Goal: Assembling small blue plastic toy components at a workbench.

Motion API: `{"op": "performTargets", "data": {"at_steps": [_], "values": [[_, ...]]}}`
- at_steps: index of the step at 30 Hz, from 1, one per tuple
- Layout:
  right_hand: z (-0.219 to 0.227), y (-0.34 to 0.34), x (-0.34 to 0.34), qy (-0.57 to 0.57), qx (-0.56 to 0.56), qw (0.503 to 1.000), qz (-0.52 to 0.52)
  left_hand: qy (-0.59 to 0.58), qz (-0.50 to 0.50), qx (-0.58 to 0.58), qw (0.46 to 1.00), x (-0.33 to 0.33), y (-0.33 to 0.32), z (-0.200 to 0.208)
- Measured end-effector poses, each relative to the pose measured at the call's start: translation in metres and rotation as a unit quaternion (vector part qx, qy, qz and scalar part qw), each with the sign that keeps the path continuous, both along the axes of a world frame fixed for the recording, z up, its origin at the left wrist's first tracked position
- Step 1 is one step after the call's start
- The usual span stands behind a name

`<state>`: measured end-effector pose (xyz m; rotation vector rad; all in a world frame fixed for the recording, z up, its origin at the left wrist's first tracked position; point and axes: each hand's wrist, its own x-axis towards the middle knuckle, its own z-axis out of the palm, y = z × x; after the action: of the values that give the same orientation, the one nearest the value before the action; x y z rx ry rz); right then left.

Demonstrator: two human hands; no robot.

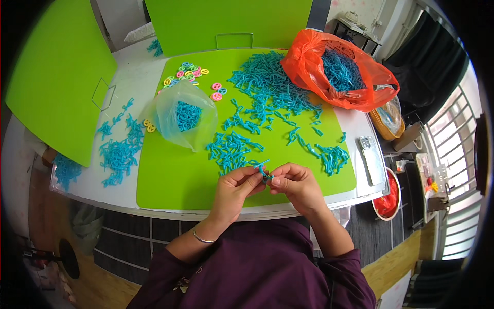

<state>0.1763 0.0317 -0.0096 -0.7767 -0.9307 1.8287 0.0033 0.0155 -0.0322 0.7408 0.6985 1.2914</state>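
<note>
Fingers of my left hand (pixel 235 186) and my right hand (pixel 295 185) are closed together on one small blue plastic piece (pixel 264 171), and I hold it above the near edge of the green mat (pixel 170 175). Just behind it I see loose blue pieces (pixel 231 148). A clear bag (pixel 183 115) lies further left, an orange bag (pixel 337 69) at far right.

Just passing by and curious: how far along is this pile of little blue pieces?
Possibly done: blue pieces in the clear bag. In hand: both hands, left and right, pinch one blue piece. Left: loose heaps on the green mat and a full orange bag.
</note>
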Motion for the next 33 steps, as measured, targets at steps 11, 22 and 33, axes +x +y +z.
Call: {"op": "performTargets", "data": {"at_steps": [11,22,33], "values": [[0.007,-0.007,-0.007,-0.068,0.034,0.997,-0.029,0.216,0.108,0.136,0.961,0.003,-0.006,-0.003],[0.002,-0.017,-0.012,-0.076,0.047,0.995,-0.055,0.368,0.129,0.26,0.883,-0.009,-0.008,0.001],[0.007,-0.025,-0.022,-0.108,0.12,0.986,0.032,0.16,0.055,0.118,0.978,-0.023,-0.007,0.024]]}}
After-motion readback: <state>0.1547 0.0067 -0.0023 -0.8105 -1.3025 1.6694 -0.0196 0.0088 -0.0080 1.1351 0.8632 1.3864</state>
